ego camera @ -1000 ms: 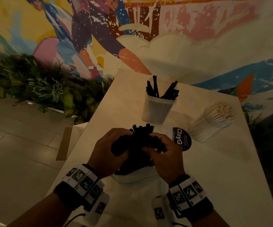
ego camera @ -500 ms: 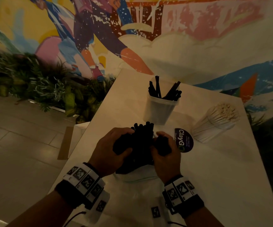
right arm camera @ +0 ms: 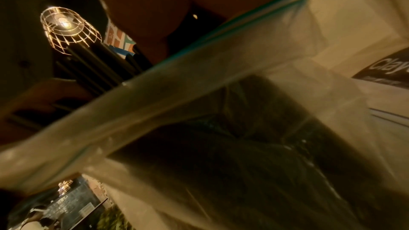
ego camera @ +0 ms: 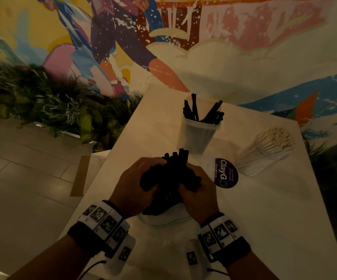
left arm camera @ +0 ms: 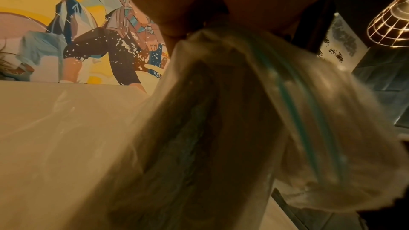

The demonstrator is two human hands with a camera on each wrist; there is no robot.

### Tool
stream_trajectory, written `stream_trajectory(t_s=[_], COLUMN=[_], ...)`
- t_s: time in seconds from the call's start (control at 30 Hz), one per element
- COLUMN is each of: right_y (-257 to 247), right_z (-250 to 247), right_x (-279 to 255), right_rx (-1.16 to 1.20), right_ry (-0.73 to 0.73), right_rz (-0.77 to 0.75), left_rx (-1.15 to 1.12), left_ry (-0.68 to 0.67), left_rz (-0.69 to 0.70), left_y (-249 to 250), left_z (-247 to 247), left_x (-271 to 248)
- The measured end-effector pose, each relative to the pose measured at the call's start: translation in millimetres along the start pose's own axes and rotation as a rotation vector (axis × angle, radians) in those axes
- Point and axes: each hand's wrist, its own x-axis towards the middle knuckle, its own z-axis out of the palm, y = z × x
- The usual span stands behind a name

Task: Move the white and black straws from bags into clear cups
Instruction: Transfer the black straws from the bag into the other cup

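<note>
Both hands, left [ego camera: 135,183] and right [ego camera: 199,191], curled around slim matte black straws [ego camera: 172,174] jutting from crinkly clear bag [ego camera: 163,220], near the ribbed clear cup [ego camera: 199,134]

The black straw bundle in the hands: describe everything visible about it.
The black straw bundle is a thick sheaf of thin, matte black straws, apparently plastic. It stands roughly upright, its uneven tips fanning out above the fingers. The left hand and right hand grip it from either side. Its lower part sits inside a clear zip bag with a teal seal, on the white table. It is in front of the cup already holding a few black straws.
</note>
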Motion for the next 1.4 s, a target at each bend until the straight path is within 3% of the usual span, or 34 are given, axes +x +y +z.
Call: stream_trajectory(t_s=[0.47, 0.93, 1.2, 1.4], right_y=[-10, -6, -9, -40], right_z=[-6, 2, -4, -30], right_x=[3, 8, 5, 8], right_rx=[0.068, 0.0, 0.181, 0.292], right_ry=[0.079, 0.046, 0.138, 0.2], right_rz=[0.105, 0.15, 0.051, -0.05], left_rx=[0.003, -0.004, 0.024, 0.02], left_ry=[-0.001, 0.009, -0.001, 0.004], left_rz=[-0.009, -0.016, -0.041, -0.043], left_y=[2, 3, 2, 3], left_z=[-3, -5, -7, -6], left_x=[-3, -4, -6, -6])
